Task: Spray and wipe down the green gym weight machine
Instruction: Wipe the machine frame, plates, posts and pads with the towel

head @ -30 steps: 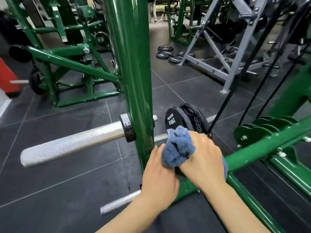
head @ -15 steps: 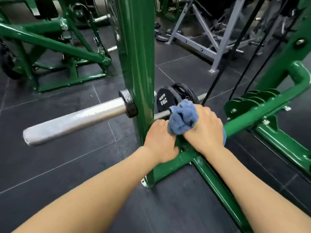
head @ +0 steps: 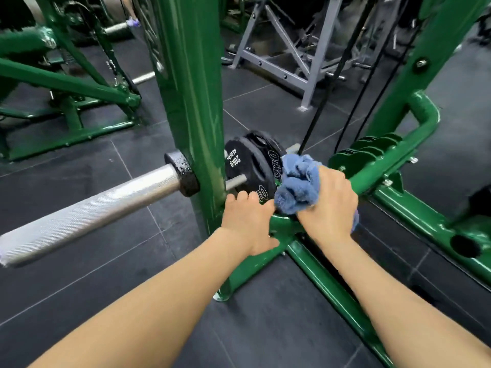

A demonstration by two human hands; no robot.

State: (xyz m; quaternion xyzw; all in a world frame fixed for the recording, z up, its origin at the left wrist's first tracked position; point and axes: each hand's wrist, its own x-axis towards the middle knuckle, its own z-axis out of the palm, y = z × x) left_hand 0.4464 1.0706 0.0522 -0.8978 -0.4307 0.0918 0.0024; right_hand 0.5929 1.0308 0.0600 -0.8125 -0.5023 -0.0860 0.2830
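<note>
The right hand grips a bunched blue cloth and presses it on the low green bar of the green machine. The left hand rests just beside it on the same joint; its fingers are hidden, so I cannot tell its grip. I see no spray bottle. Wiping looks partway done, with much frame left. Since a second ago both arms have stretched out more, and the round weight behind the hands shows more.

Beyond your work, a grey steel rack stood on the dark tiled floor. Black cables ran up past it. Another green machine sat at the left, well apart from that rack.
</note>
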